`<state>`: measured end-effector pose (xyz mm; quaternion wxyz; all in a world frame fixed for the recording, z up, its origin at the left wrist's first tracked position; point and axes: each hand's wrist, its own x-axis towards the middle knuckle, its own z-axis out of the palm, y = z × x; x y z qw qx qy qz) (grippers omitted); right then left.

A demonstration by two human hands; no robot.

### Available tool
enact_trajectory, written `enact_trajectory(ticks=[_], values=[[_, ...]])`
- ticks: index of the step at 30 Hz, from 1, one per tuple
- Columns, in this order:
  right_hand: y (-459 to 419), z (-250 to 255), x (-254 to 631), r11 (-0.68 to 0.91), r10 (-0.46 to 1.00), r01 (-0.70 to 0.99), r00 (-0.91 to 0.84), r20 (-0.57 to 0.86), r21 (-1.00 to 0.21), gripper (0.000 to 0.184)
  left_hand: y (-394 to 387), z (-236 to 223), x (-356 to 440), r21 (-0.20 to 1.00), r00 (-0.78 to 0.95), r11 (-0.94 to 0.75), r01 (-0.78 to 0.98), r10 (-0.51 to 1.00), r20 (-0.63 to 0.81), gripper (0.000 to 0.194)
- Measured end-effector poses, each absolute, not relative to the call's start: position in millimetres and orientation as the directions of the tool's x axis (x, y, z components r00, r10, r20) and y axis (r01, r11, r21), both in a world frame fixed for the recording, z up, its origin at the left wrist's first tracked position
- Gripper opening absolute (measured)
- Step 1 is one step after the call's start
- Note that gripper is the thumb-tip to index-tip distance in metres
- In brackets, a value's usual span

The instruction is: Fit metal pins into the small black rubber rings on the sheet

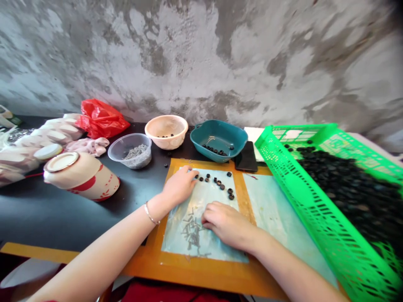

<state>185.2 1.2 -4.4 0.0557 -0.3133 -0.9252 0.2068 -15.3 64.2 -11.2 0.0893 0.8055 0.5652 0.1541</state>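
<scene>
My left hand (180,185) reaches over the far left part of a pale blue sheet (234,247). Its fingers are drawn together, with a small black round part (197,176) at their tips. Right of it lie several more black round parts (222,187), loose on the sheet. My right hand (228,224) rests on the sheet nearer to me, its fingers curled and pressed together. Whatever they hold, if anything, is hidden. Just left of those fingers is a loose scatter of thin grey metal pins (193,233).
A green crate (302,209) of black parts stands right. Behind the sheet are a teal basin (217,134), a pink bowl (168,142), a clear bowl (115,157) of grey pieces and a dark phone-like slab (246,157). A lidded cup (91,178) and red bag (102,119) stand left.
</scene>
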Motion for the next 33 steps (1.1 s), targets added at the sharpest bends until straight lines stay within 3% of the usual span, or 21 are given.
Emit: enact_trajectory(ticks=[4,8,11,15,19,26,33], values=[[1.4,-2.2,185.8,0.697,0.626,0.562,-0.780,-0.005,-0.446,0.008,68.6,-11.9,-11.4,0.314,0.330,-0.373,0.873,0.926,0.182,0.018],[8.1,-0.2,190.2,0.514,0.775,0.594,-0.631,0.038,-0.619,0.010,54.2,-6.2,-9.9,0.349,0.353,-0.420,0.838,0.904,0.240,0.016],[13.5,0.1,193.5,0.372,0.876,0.548,-0.474,0.089,-0.749,0.009,33.2,0.7,-6.5,0.506,0.333,-0.430,0.748,0.902,0.274,0.016],[15.2,1.4,192.5,0.240,0.931,0.420,-0.355,0.085,-0.875,0.005,11.2,6.8,2.4,0.785,0.259,-0.211,0.582,0.964,0.067,0.012],[14.0,2.8,189.6,0.191,0.944,0.385,-0.323,0.063,-0.903,0.004,5.2,4.0,8.0,0.911,0.212,-0.054,0.408,0.977,-0.037,0.013],[13.1,-0.4,190.7,0.149,0.934,0.359,-0.358,0.011,-0.921,0.013,2.1,-5.4,4.8,0.816,0.217,-0.197,0.543,0.972,0.091,0.009],[7.1,1.9,191.4,0.158,0.912,0.431,-0.409,-0.036,-0.888,0.019,-3.6,-12.2,-1.4,0.535,0.486,-0.527,0.661,0.843,0.231,0.008]])
